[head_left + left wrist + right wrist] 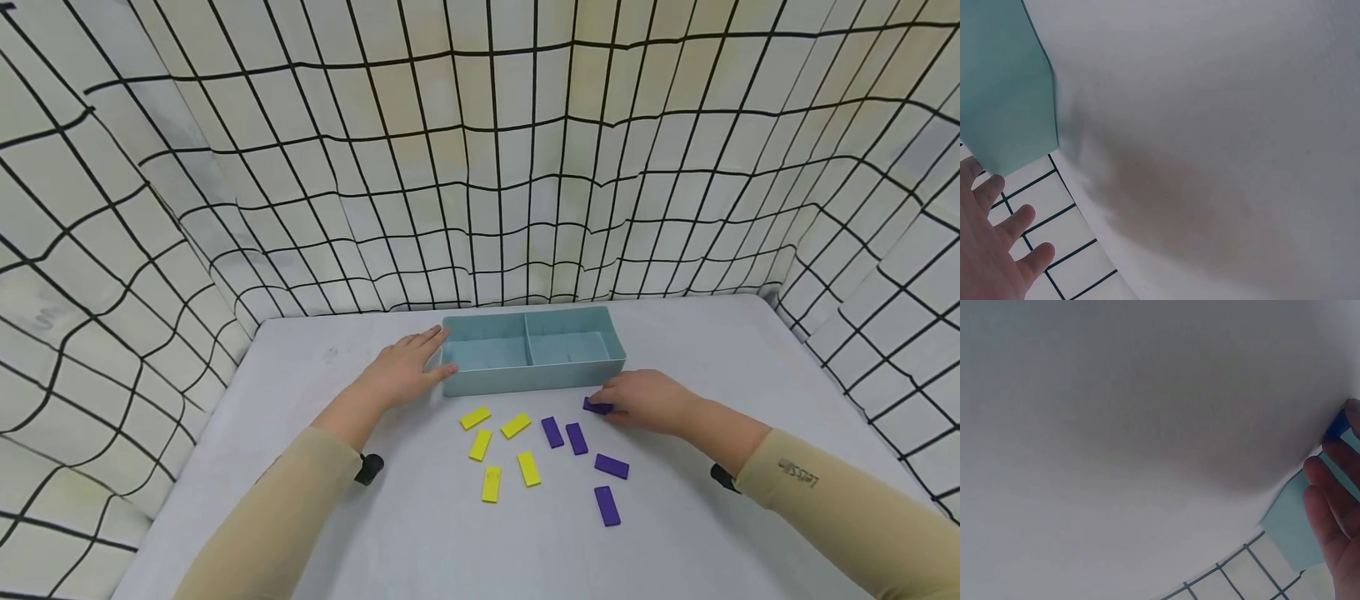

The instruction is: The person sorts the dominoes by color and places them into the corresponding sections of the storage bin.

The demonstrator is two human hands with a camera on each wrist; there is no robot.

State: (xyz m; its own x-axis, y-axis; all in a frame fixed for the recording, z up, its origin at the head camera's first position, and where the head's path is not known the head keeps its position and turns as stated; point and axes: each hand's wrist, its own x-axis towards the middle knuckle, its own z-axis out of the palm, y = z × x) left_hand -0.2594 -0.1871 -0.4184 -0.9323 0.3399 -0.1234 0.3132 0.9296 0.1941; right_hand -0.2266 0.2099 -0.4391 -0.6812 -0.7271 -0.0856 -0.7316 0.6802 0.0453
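Note:
My left hand [403, 367] is at the left end of a pale blue two-compartment box [536, 381], thumb at its front rim and fingers stretched along its side. In the left wrist view, the spread fingers [1019, 220] show beside the box's end wall [1007, 94]. Near the front right corner of the box, my right hand [648, 402] pinches a purple block [595, 406] between thumb and fingertips. That block [1337, 426] looks dark blue in the right wrist view, partly hidden by the fingers. Both compartments show bare floors.
Several yellow blocks [528, 469] lie scattered before the box, with several purple blocks [607, 506] to their right. All rest flat on the white table [450, 550]. Walls with a black grid net [510, 175] rise behind and on both sides.

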